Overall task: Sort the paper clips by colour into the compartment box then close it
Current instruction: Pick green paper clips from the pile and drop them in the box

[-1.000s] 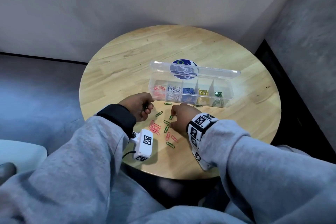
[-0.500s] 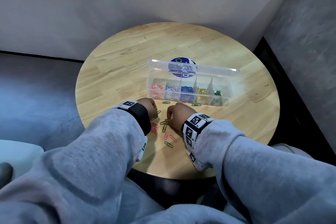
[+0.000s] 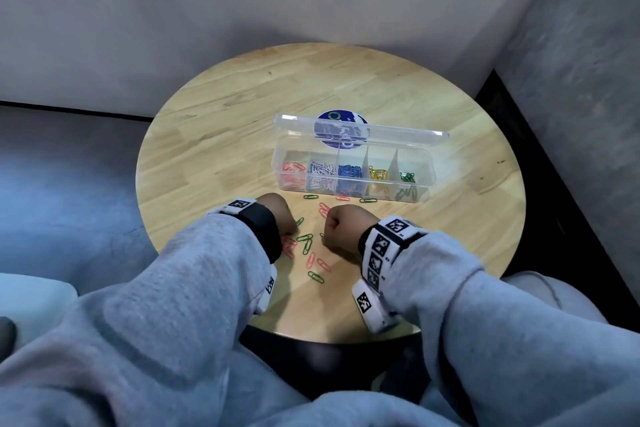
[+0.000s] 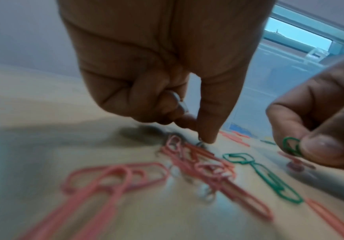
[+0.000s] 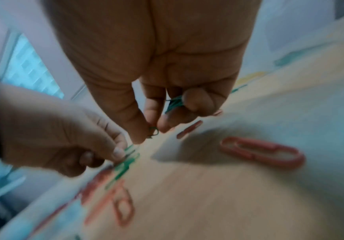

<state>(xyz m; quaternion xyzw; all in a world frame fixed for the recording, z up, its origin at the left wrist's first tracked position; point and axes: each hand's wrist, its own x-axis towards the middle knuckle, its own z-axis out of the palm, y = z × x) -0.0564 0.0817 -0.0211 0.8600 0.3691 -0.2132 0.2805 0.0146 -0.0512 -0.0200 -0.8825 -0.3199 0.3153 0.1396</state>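
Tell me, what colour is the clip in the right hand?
Green clip, clearest in the left wrist view.

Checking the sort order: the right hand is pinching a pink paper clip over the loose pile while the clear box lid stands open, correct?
Not quite. The right hand pinches a green wire paper clip, not pink, as the left wrist view shows. The clear plastic compartment box is indeed open.

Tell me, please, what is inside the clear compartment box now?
The compartment box holds sorted clips: pink ones at the left, then white, blue, yellow and green. Its lid stands open. Clips lying underneath others cannot be counted.
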